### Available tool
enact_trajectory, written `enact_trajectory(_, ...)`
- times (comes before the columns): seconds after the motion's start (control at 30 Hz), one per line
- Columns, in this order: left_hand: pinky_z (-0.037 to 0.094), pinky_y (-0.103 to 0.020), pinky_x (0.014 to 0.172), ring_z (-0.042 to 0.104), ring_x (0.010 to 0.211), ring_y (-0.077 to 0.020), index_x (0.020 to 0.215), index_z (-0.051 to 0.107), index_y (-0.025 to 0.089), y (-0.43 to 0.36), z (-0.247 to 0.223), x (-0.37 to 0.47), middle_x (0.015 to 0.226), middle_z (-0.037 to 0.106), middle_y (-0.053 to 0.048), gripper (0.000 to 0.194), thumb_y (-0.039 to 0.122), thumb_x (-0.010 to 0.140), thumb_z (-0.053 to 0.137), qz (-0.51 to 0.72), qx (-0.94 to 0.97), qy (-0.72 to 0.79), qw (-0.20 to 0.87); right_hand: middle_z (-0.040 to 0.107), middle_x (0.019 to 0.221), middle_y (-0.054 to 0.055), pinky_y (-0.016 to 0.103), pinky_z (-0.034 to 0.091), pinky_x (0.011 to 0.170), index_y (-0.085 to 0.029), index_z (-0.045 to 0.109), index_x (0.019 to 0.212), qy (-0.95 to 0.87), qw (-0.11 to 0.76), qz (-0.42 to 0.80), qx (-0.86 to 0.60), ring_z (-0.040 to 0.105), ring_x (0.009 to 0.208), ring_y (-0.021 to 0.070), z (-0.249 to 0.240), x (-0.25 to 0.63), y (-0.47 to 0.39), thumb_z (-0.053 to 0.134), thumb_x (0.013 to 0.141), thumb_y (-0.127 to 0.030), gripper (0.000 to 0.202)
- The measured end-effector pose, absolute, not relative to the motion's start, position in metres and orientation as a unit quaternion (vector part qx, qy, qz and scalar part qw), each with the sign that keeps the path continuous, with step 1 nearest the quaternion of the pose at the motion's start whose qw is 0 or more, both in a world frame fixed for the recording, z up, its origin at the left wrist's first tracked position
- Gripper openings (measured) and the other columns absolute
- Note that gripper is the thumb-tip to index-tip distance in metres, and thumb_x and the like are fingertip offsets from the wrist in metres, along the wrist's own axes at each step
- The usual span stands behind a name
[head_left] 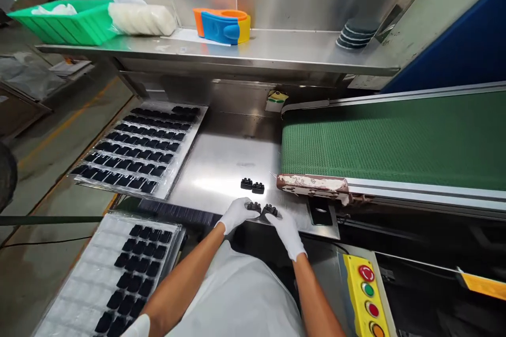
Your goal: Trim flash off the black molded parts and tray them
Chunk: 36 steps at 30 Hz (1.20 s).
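Note:
My left hand (239,211), in a white glove, is closed on a small black plastic part (254,207) at the near edge of the steel table (221,152). Close beside it, my gloved right hand (285,225) grips a similar black plastic part (270,210), slightly tilted. Two more black parts (252,185) lie side by side on the steel just beyond my hands. Small raised details show on top of the parts, too small to make out.
A clear tray of black parts (168,189) lies at left; a partly filled tray (79,274) sits lower, nearer me. At right is a green conveyor belt (395,137), with a yellow button box (358,295) below. The shelf (292,52) holds a green basket (79,26) and tape-like rolls (223,26).

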<state>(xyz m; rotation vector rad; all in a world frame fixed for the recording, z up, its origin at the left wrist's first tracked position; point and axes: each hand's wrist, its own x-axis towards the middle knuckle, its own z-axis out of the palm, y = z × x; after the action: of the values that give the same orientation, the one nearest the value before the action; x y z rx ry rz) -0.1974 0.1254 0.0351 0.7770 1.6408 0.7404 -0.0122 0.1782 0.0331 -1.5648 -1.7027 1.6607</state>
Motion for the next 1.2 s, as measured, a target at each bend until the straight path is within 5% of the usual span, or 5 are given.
enact_trajectory(0.23, 0.037, -0.016, 0.041, 0.062, 0.052, -0.0091, 0.094, 0.07, 0.01, 0.084, 0.105, -0.19, 0.079, 0.069, -0.007, 0.042, 0.043, 0.069, 0.081, 0.351, 0.188, 0.471, 0.787, 0.045, 0.056, -0.006, 0.023, 0.027, 0.046, -0.018, 0.056, 0.07, -0.491, 0.153, 0.694, -0.504, 0.037, 0.047, 0.0076, 0.118, 0.022, 0.132, 0.066, 0.081, -0.057, 0.042)
enact_trajectory(0.6, 0.047, -0.017, 0.046, 0.062, 0.05, -0.0106, 0.078, 0.071, 0.011, 0.081, 0.154, -0.173, 0.058, 0.064, 0.0, 0.022, 0.024, 0.066, 0.083, 0.302, 0.158, 0.471, 0.813, 0.046, 0.047, -0.006, 0.023, 0.028, 0.047, -0.017, 0.061, 0.075, -0.427, 0.194, 0.706, -0.53, 0.036, 0.045, 0.0074, 0.157, 0.035, 0.096, 0.066, 0.086, -0.054, 0.039)
enact_trajectory(0.73, 0.051, -0.023, 0.058, 0.064, 0.061, -0.0126, 0.083, 0.074, 0.014, 0.075, 0.152, -0.169, 0.069, 0.069, -0.001, 0.026, 0.016, 0.06, 0.086, 0.341, 0.215, 0.51, 0.76, 0.07, 0.074, 0.001, 0.024, 0.047, 0.054, -0.019, 0.072, 0.105, -0.421, 0.229, 0.681, -0.553, 0.058, 0.06, 0.0123, 0.16, 0.04, 0.089, 0.077, 0.077, -0.039, 0.034)
enact_trajectory(0.9, 0.05, -0.027, 0.07, 0.063, 0.072, -0.0139, 0.093, 0.08, 0.024, 0.06, 0.137, -0.172, 0.08, 0.072, -0.003, 0.022, 0.014, 0.074, 0.077, 0.5, 0.469, 0.483, 0.544, 0.074, 0.111, 0.002, 0.029, 0.056, 0.092, -0.03, 0.077, 0.105, -0.539, 0.299, 0.594, -0.517, 0.068, 0.103, 0.0194, 0.162, 0.042, 0.079, 0.07, 0.073, -0.009, 0.039)
enact_trajectory(1.2, 0.049, -0.034, 0.082, 0.063, 0.079, -0.0201, 0.112, 0.076, 0.029, 0.049, 0.159, -0.184, 0.082, 0.072, -0.006, 0.031, 0.025, 0.081, 0.073, 0.468, 0.548, 0.527, 0.45, 0.074, 0.101, 0.002, 0.028, 0.061, 0.072, -0.037, 0.073, 0.116, -0.618, 0.379, 0.539, -0.43, 0.07, 0.086, 0.0179, 0.17, 0.027, 0.077, 0.072, 0.076, -0.007, 0.05)
